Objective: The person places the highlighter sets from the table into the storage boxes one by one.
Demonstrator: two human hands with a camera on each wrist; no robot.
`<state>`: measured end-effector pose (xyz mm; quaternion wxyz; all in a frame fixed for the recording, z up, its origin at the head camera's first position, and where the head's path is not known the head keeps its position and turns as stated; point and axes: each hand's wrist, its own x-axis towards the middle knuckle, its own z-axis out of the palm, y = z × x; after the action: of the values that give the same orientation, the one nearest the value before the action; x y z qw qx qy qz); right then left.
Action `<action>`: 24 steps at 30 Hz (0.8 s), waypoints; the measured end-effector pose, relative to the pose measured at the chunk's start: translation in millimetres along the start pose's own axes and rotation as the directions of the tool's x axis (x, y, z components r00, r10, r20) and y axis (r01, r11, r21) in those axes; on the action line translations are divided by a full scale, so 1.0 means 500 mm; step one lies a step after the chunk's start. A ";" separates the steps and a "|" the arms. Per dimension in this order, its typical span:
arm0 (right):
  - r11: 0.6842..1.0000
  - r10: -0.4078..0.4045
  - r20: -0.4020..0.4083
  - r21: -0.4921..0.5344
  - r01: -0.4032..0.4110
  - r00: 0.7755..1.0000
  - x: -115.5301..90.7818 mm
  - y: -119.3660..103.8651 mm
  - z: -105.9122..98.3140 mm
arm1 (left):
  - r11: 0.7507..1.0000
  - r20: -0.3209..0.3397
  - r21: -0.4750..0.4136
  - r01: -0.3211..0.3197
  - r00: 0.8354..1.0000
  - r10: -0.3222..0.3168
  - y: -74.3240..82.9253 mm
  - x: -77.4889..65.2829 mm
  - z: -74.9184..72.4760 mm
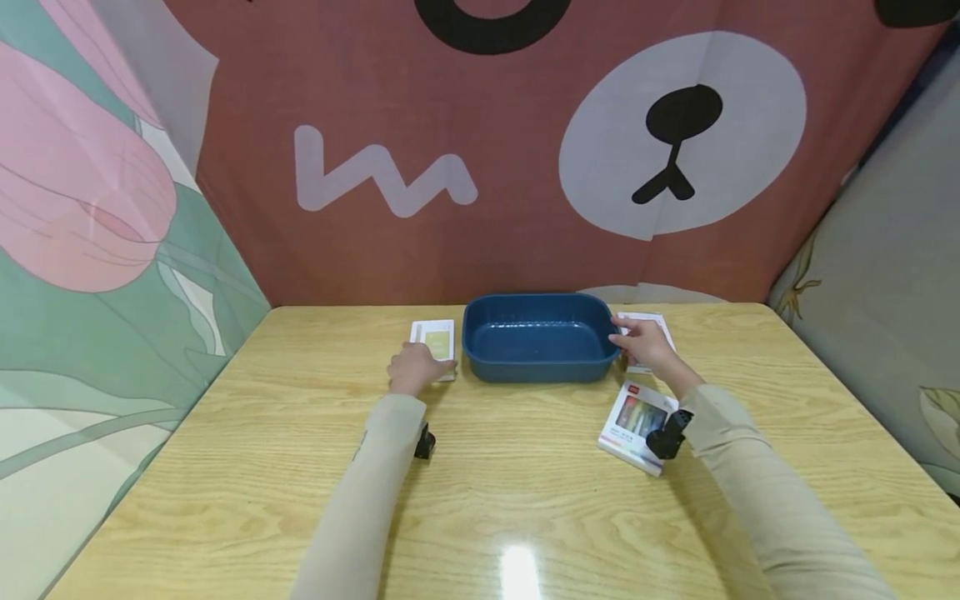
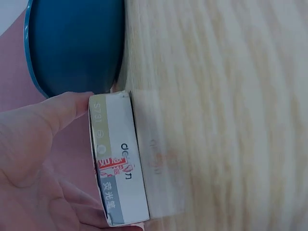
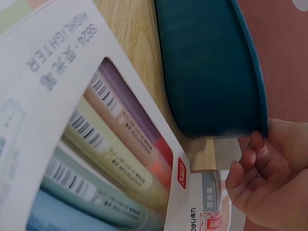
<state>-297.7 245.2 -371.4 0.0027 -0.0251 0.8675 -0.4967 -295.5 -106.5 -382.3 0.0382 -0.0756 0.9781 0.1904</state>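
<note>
In the head view a blue rectangular plastic basin stands at the back of the wooden table. Left of it lies a small white and yellow-green box of highlighters. My left hand spans that box, and the left wrist view has the thumb at one end of the box and fingers at the other. On the basin's right side my right hand pinches the rim, as the right wrist view also has it. Beneath that hand lies another white box, partly covered.
Nearer the right forearm, a windowed white highlighter box rests at an angle on the table, its coloured pens large in the right wrist view. A printed cloth hangs behind the table's back edge.
</note>
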 end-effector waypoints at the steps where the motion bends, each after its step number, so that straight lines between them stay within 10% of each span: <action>1: 1.000 0.002 0.000 -0.005 -0.002 1.000 0.001 0.000 0.000 | 1.000 -0.003 -0.012 0.003 1.000 -0.003 0.001 0.000 0.000; 24: 0.995 0.050 0.000 -0.087 -0.050 0.999 0.006 -0.005 0.001 | 0.974 -0.168 -0.216 -0.072 0.985 0.035 -0.007 0.005 -0.009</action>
<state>-300.4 243.3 -369.4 0.0151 -0.0041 0.8886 -0.4584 -297.5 -111.7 -379.7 -0.0558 -0.0683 0.9522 0.2924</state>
